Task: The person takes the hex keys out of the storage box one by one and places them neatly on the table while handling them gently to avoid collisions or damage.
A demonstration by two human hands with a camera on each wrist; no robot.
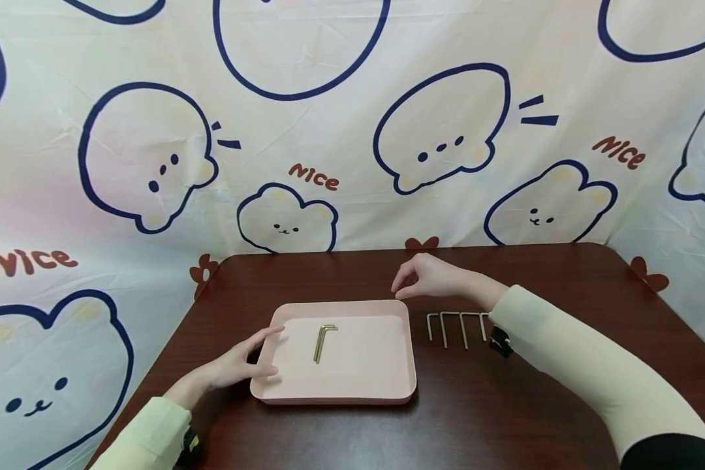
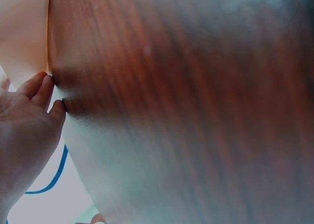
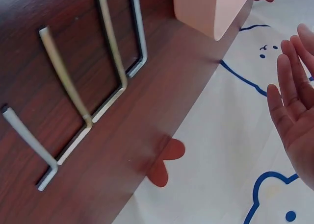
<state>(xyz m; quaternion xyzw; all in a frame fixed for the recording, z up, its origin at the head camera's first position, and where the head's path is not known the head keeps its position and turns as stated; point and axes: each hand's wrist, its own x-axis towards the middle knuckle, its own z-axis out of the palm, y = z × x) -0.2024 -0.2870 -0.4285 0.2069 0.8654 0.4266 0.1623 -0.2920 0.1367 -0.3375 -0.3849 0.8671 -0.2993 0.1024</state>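
A shallow pink tray [image 1: 364, 365] lies on the table, with two brass-coloured hex keys [image 1: 320, 344] side by side on its floor. My left hand [image 1: 235, 362] holds the tray's left side, thumb and a finger over the rim. In the left wrist view, other fingers [image 2: 43, 90] touch its outer wall low down. Beyond the tray's far right corner, my right hand [image 1: 431, 275] hovers with loosely bent fingers and nothing visible in them. Right of the tray, several L-shaped hex keys [image 1: 463, 330], silver and brass-coloured, lie in a row under the right forearm.
The dark brown wooden table [image 1: 329, 437] reaches back to a pale cloth backdrop [image 1: 352, 137] printed with blue-outlined cartoon bears. Dark bands with small devices sit on both wrists. The right forearm spans the table's right part.
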